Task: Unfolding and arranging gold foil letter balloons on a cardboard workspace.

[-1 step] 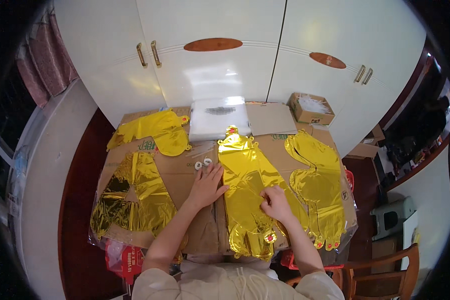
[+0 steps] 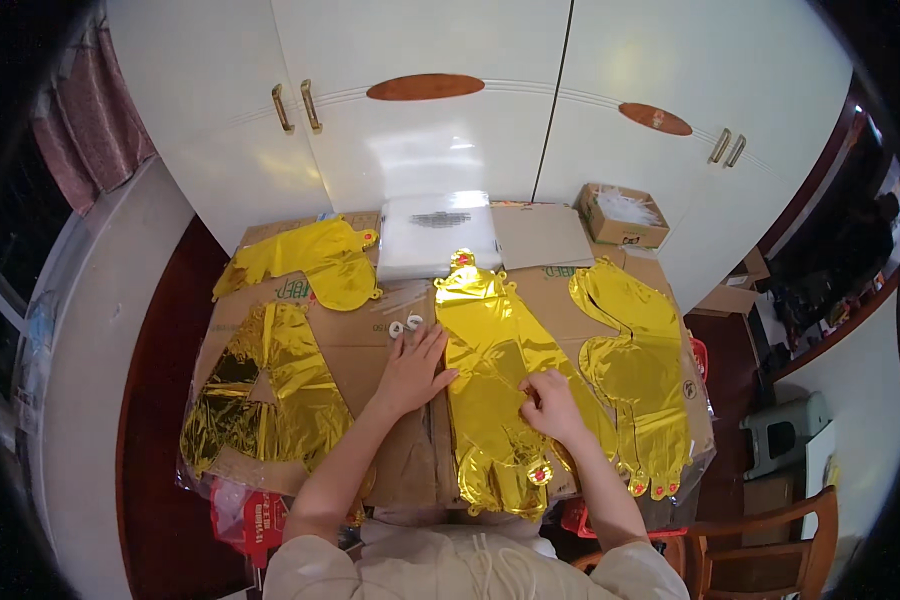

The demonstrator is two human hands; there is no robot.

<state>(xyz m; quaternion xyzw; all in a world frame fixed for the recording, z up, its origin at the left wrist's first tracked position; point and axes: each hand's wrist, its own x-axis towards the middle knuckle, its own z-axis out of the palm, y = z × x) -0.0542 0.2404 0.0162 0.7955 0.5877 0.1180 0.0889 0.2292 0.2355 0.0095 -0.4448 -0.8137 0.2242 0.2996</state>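
A flat, uninflated gold foil balloon (image 2: 485, 350) lies lengthwise in front of me on cardboard, with small red spots at its far and near ends. My left hand (image 2: 413, 372) rests flat along its left edge, fingers spread and holding nothing. Over the balloon's right half, my right hand (image 2: 550, 405) is closed, thumb and forefinger pinched at the foil. Whether anything small sits between those fingertips is hidden. Just beyond my left fingertips are two small white rolls (image 2: 406, 326). Several thin clear strips (image 2: 406, 297) lie behind them.
More gold foil pieces lie flat: one on the right (image 2: 635, 370), one at far left (image 2: 320, 262), one at near left (image 2: 270, 390). At the back are a stack of clear plastic bags (image 2: 436, 245) and a small carton (image 2: 625, 217) of white strips. White cabinets (image 2: 420, 140) stand behind the table.
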